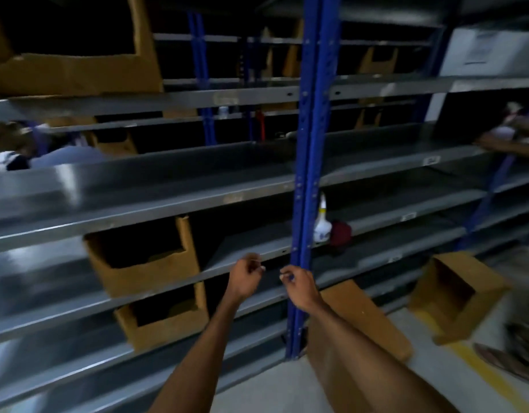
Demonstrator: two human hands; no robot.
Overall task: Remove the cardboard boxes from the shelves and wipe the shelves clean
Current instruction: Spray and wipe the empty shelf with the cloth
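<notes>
Grey metal shelves point(167, 210) run across the view on blue uprights point(306, 162). Two open cardboard boxes sit on the lower shelves at left, one point(147, 272) above the other point(167, 329). A larger cardboard box point(75, 73) stands on an upper shelf at top left. My left hand point(245, 278) and my right hand point(299, 287) hover side by side in front of a lower shelf, fingers loosely curled, holding nothing that I can make out. A white spray bottle point(321, 225) and a dark red cloth point(340, 234) lie on a shelf just right of the upright.
On the floor at right lie a cardboard box on its side point(456, 296) and a flat cardboard piece point(367, 317). Another person's hand point(495, 141) reaches in at the right edge. A person's foot point(507, 362) shows at lower right. More boxes stand deep in the far shelves.
</notes>
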